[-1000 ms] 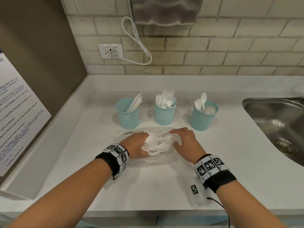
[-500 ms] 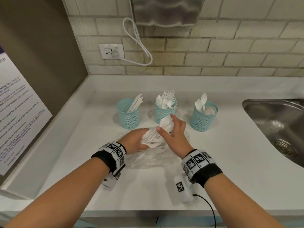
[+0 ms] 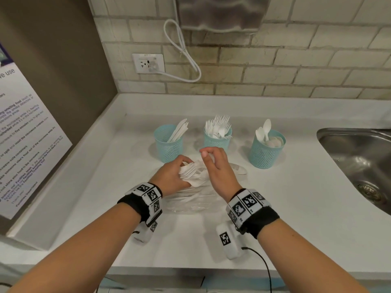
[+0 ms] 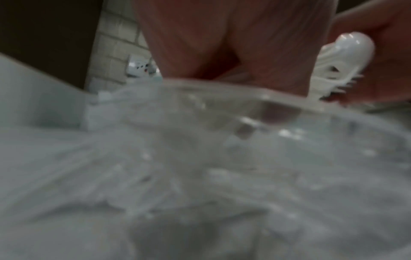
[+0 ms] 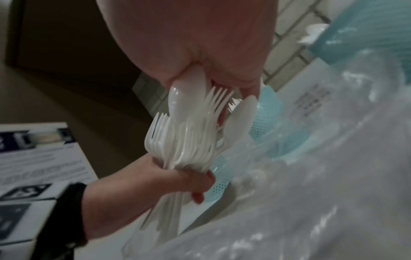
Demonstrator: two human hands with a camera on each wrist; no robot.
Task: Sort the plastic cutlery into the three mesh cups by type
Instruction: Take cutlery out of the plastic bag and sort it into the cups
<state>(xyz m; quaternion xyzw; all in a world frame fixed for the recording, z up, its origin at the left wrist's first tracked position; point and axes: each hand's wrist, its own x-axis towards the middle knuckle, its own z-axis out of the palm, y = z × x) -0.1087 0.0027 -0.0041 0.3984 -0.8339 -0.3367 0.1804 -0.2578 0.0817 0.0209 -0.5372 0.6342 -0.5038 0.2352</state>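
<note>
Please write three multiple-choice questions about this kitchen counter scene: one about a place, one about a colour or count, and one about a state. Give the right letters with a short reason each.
1. Where is the sink?
A. right of the three cups
B. left of the three cups
C. in front of the hands

2. What colour are the mesh cups?
A. red
B. light blue
C. black

3. What is the left hand doing?
A. lying flat and empty on the counter
B. gripping a bundle of white cutlery
C. holding a mesh cup

Answers:
1 A: the head view shows the steel basin at the counter's right edge, beyond the spoon cup.
2 B: all three cups are the same pale blue.
3 B: the right wrist view shows its fingers curled round the handles of many forks and spoons, while the right hand pinches the heads at the top.
</note>
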